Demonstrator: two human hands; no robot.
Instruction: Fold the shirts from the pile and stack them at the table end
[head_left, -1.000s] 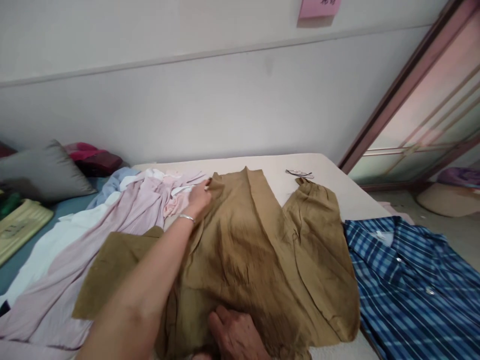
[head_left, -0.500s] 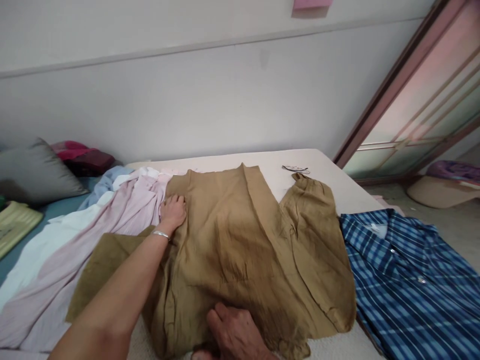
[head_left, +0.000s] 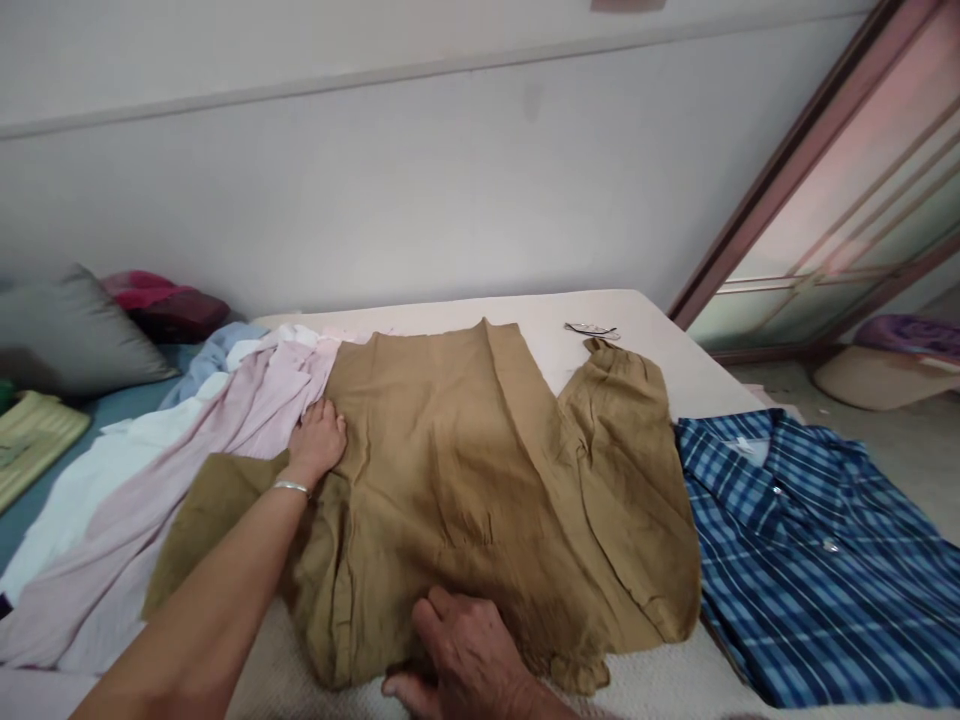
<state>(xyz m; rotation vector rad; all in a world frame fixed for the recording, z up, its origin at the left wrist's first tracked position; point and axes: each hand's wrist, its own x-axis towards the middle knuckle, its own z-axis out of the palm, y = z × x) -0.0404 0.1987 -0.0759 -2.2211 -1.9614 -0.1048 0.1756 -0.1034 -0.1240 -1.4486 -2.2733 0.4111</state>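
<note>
Bearing the brown garment (head_left: 450,430), the pale surface (head_left: 652,320) spreads beneath both hands, with eyeglasses (head_left: 592,331) on it well beyond the right hand (head_left: 472,650). The left hand (head_left: 319,440) is open, palm down on the garment's left side, its fingers near together and gripping nothing. The right hand bends its fingers over the near edge, thumb apart and lower; the thumb's underside is hidden, so whether it pinches cloth I can't fairly tell. The left forearm reaches forward from lower left, a silver bracelet (head_left: 291,487) at its wrist; the right comes in low, angled leftward. Left of the left hand lie pink cloth (head_left: 251,400) and white cloth (head_left: 97,490); right of the right hand, a blue plaid shirt (head_left: 832,590).
</note>
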